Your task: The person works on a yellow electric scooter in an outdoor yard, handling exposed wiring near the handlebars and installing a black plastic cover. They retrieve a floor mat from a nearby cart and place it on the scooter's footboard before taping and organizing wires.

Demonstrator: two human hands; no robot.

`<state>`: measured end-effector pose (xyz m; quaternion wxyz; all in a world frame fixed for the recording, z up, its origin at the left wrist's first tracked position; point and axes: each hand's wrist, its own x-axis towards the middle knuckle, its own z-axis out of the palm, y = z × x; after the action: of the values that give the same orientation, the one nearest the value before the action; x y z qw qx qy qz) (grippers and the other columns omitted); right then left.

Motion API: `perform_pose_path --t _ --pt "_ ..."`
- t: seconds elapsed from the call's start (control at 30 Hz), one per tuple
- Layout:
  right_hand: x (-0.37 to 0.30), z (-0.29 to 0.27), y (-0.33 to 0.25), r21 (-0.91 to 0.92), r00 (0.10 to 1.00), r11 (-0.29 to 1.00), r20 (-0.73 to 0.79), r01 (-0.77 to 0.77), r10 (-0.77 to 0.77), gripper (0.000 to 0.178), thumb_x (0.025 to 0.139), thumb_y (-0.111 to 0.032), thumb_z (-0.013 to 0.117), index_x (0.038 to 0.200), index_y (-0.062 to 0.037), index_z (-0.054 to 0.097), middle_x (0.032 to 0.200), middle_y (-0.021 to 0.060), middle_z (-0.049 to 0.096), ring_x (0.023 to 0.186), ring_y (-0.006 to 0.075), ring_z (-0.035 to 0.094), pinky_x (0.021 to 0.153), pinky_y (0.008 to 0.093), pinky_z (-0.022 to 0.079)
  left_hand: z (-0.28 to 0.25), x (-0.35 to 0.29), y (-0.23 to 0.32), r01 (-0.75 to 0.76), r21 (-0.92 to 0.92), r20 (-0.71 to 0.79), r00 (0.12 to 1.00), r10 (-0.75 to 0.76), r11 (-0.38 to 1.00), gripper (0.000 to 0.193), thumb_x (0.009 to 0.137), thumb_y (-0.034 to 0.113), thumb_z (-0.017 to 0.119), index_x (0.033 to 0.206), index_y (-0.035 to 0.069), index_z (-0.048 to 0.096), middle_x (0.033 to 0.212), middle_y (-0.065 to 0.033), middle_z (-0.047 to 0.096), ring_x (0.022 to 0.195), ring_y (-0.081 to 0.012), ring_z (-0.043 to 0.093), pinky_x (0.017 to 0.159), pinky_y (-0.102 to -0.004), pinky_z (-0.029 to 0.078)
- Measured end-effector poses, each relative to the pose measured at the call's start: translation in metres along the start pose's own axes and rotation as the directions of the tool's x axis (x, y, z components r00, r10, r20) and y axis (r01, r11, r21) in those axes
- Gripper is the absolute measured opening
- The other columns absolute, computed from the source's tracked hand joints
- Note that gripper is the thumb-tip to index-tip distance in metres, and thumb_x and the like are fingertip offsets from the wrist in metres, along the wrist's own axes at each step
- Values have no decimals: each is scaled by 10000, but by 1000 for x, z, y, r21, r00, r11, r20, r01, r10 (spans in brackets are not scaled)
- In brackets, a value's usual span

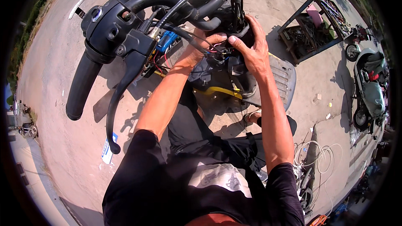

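Note:
Both hands are at the steering column of a partly stripped scooter, under its handlebar (153, 0). My left hand (204, 44) reaches in from the left, its thumb pointing right and its other fingers mostly hidden. My right hand (254, 50) curls round the right side of a dark bundle of wiring (239, 16), with thumb and forefinger showing. The two thumbs nearly meet over the wiring. Thin coloured wires (215, 51) come out just below them. What lies between the palms is in deep shadow.
At the left, the black grip (83, 83) and long brake lever (125, 86) jut toward me. Below my hands is a yellow-edged frame part (217, 91), beside a grey ribbed footboard (281, 77). A metal-framed rack (314, 29) of parts, a parked scooter (370, 88) and coiled white cable (320, 157) are on the right.

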<state>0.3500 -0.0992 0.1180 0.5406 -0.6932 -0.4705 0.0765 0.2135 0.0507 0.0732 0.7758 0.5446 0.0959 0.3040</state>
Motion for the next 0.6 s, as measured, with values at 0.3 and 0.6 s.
perform_pose_path --t 0.3,0.6 --pt "19 -11 -4 -56 983 991 126 -125 131 813 764 -392 883 1410 23 613 1450 167 604 1329 311 592 1129 396 463 13 -13 22 135 92 -120 985 -123 987 338 959 198 722 1233 2 710 1109 -54 718 1056 -126 645 917 -292 523" --pt "10 0 -4 16 997 998 33 -65 65 739 780 -302 909 1384 27 638 1457 155 610 1348 293 586 1153 386 447 7 -3 8 16 78 -32 999 -13 997 372 1001 165 668 1330 -8 669 1235 -92 710 1081 -151 657 951 -315 529"
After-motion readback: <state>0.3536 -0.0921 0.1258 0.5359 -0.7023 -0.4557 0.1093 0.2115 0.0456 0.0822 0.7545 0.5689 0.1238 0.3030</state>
